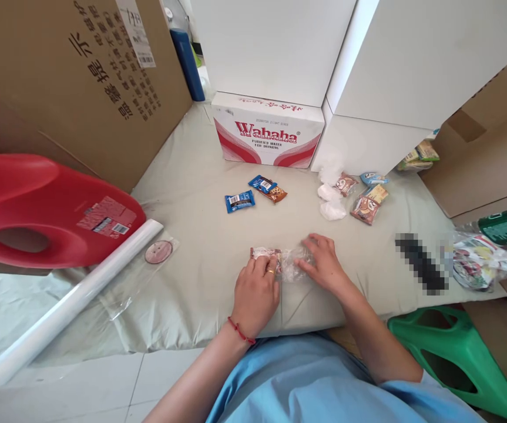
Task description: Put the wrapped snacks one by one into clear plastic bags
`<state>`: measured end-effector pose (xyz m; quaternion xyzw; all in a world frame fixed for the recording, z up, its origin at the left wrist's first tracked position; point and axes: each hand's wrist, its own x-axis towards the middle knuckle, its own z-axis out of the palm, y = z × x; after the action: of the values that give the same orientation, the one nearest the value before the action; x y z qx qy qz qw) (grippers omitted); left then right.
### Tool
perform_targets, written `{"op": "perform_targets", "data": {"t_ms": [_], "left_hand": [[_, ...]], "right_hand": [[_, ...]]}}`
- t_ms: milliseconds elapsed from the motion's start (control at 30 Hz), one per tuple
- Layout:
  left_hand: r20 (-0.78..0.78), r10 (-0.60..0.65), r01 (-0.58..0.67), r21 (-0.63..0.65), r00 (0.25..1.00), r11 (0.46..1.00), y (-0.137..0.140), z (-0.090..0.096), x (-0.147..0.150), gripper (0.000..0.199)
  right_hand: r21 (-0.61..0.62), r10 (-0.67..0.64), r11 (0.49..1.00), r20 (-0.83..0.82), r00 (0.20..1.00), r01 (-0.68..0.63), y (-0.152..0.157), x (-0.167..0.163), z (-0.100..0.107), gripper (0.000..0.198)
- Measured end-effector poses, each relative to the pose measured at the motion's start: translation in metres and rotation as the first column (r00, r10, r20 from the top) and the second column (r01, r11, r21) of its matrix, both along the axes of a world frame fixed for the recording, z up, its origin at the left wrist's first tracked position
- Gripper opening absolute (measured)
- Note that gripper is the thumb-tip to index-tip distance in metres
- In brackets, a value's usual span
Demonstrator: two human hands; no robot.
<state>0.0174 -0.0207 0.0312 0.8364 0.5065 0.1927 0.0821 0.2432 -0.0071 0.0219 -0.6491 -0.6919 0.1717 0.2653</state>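
My left hand (257, 291), with a ring and a red cord bracelet, is closed over a small wrapped snack packet (265, 254) on the cloth; its fingers cover much of the packet. A crumpled clear plastic wrapper (295, 265) adjoins the packet on the right. Over that wrapper's right edge is my right hand (326, 264), thumb and fingers spread apart, the thumb touching the plastic. Farther back lie a blue snack packet (239, 201) and a blue-and-brown pair of packets (268, 188). Brown snack packets (365, 210) and crumpled white plastic (332, 202) lie back right.
A Wahaha carton (271, 132) stands at the back. On the left are a red jug (59, 205), a long white roll (72, 299) and a cardboard box (72, 76). A plastic bottle (506, 226) lies right, above a green stool (460, 358).
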Motion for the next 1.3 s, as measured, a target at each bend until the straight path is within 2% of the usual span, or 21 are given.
{"op": "perform_targets", "data": {"t_ms": [100,167,267,333,400,500,600,667,800,867,933,1033,1100,1133,1167,1200,1267,1300], "left_hand": [[-0.036,-0.004,0.006,0.033,0.999,0.999,-0.002,-0.002,-0.003,0.050],[-0.059,-0.006,0.010,0.078,0.998,0.997,-0.003,-0.003,-0.003,0.049],[-0.078,-0.008,0.020,0.151,0.997,0.988,-0.007,-0.005,-0.002,0.045],[-0.070,-0.022,0.035,0.190,0.997,0.981,-0.010,-0.008,-0.001,0.037],[-0.053,-0.022,0.033,0.220,0.998,0.975,-0.013,-0.010,-0.002,0.030],[0.022,-0.030,0.024,0.231,0.999,0.973,-0.020,-0.008,-0.009,0.032],[0.145,-0.106,0.073,0.217,0.984,0.973,-0.030,-0.003,-0.026,0.036],[0.215,-0.127,0.081,0.214,0.968,0.974,-0.036,0.001,-0.042,0.035],[0.301,-0.092,0.013,0.254,0.949,0.967,-0.039,0.004,-0.074,0.031],[0.323,-0.056,-0.042,0.289,0.945,0.957,-0.036,0.003,-0.087,0.029],[0.341,-0.028,-0.087,0.316,0.940,0.945,-0.031,0.002,-0.095,0.028],[0.400,-0.025,-0.109,0.308,0.916,0.945,-0.025,0.004,-0.098,0.028],[0.480,-0.019,-0.110,0.239,0.877,0.965,-0.024,0.006,-0.093,0.028],[0.529,0.006,-0.116,0.174,0.849,0.978,-0.023,0.007,-0.088,0.027],[0.581,0.052,-0.125,0.087,0.812,0.988,-0.021,0.008,-0.082,0.025],[0.630,0.113,-0.130,-0.020,0.768,0.991,-0.018,0.009,-0.075,0.022],[0.711,0.254,-0.095,-0.257,0.656,0.962,-0.009,0.008,-0.058,0.022],[0.735,0.316,-0.045,-0.363,0.599,0.931,-0.003,0.007,-0.048,0.030]], "right_hand": [[-0.116,0.086,0.989,-0.086,0.993,-0.096,0.000,0.010,0.007,0.014],[-0.185,0.080,0.974,-0.252,0.964,-0.129,0.002,0.007,0.018,0.016],[-0.270,0.011,0.948,-0.493,0.870,-0.165,0.014,-0.017,0.035,0.018],[-0.241,0.040,0.953,-0.505,0.862,-0.186,0.026,-0.044,0.042,0.011],[-0.187,0.130,0.959,-0.373,0.919,-0.211,0.040,-0.072,0.045,0.003],[-0.217,0.226,0.947,-0.069,0.972,-0.236,0.051,-0.108,0.047,0.014],[-0.269,0.322,0.925,0.184,0.929,-0.267,0.047,-0.127,0.049,0.020],[-0.227,0.380,0.920,0.304,0.874,-0.321,0.036,-0.131,0.049,0.020],[-0.109,0.384,0.920,0.453,0.805,-0.377,0.012,-0.129,0.044,0.033],[-0.081,0.369,0.922,0.479,0.797,-0.379,0.006,-0.125,0.038,0.027],[-0.058,0.334,0.936,0.462,0.822,-0.347,0.005,-0.118,0.033,0.020],[-0.001,0.243,0.967,0.305,0.921,-0.255,0.012,-0.101,0.030,0.029],[0.056,0.175,0.982,0.066,0.982,-0.178,0.018,-0.084,0.030,0.032],[0.064,0.133,0.990,-0.099,0.986,-0.127,0.021,-0.075,0.030,0.031],[0.039,0.081,0.997,-0.284,0.955,-0.072,0.024,-0.066,0.031,0.029],[-0.021,0.015,0.999,-0.468,0.884,-0.028,0.025,-0.057,0.032,0.028],[-0.204,-0.137,0.979,-0.739,0.659,-0.026,0.026,-0.043,0.033,0.035],[-0.285,-0.203,0.956,-0.809,0.551,-0.066,0.024,-0.038,0.033,0.041]]}}
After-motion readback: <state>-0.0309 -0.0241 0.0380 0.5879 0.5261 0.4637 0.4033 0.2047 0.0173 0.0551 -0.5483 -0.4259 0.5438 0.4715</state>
